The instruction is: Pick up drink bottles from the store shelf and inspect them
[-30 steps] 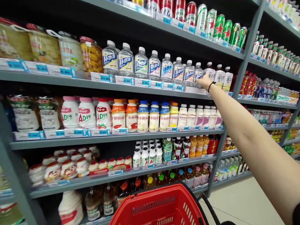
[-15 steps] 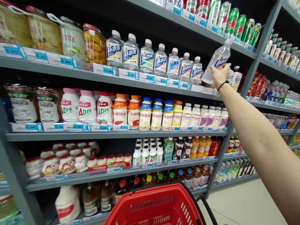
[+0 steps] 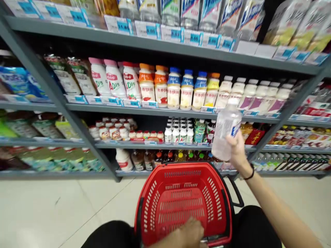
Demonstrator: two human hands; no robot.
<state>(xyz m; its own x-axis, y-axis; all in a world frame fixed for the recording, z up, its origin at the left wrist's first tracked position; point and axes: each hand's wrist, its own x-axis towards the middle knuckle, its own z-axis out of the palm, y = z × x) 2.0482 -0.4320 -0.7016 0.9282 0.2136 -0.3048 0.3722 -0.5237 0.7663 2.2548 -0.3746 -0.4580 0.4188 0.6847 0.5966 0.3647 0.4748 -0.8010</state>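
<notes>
My right hand (image 3: 236, 146) is wrapped around a clear plastic water bottle (image 3: 224, 132) with a white cap and a blue-and-white label. The bottle is nearly upright, above and beyond the right rim of a red shopping basket (image 3: 181, 168). No goods show on the visible part of the basket's slotted floor. My left hand (image 3: 190, 232) is blurred and curled at the basket's near rim, low in the view. Whatever its fingers close on is hidden.
Grey shelves (image 3: 165, 43) ahead carry several rows of drinks, including milk drink bottles (image 3: 173, 89) and small white bottles (image 3: 178, 132). Upright shelf posts (image 3: 49, 82) divide the bays. A black basket handle (image 3: 235, 193) sticks out right. Dark-clothed knees (image 3: 111, 234) flank the basket above pale floor tiles.
My right hand has brought the bottle down from the upper shelf toward the basket. The view has tilted down, showing more of the basket, and my left hand has come into sight.
</notes>
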